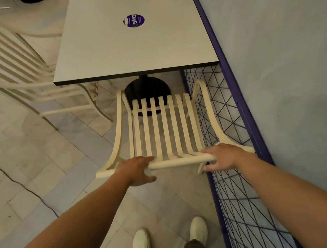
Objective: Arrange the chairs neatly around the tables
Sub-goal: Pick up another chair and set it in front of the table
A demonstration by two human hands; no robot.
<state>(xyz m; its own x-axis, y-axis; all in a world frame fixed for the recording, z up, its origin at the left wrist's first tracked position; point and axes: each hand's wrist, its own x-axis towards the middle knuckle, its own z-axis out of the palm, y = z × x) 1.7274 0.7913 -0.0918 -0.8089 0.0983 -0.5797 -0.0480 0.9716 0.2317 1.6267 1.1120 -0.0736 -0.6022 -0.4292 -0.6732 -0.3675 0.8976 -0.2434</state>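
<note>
Shooting in dim, warm, flat indoor light. Washing the wall an even grey-blue. Pooling soft shadow under the near edge of the table, around its black base. Bowing the purple fence rail and stretching the forearms toward the frame's corners. Smearing slightly at the left hand on the chair; looking sharp mid-frame.

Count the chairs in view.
2. One chair at the table's near edge, gripped by left hand and right hand; second chair at the table's left side. More may be hidden.
</note>
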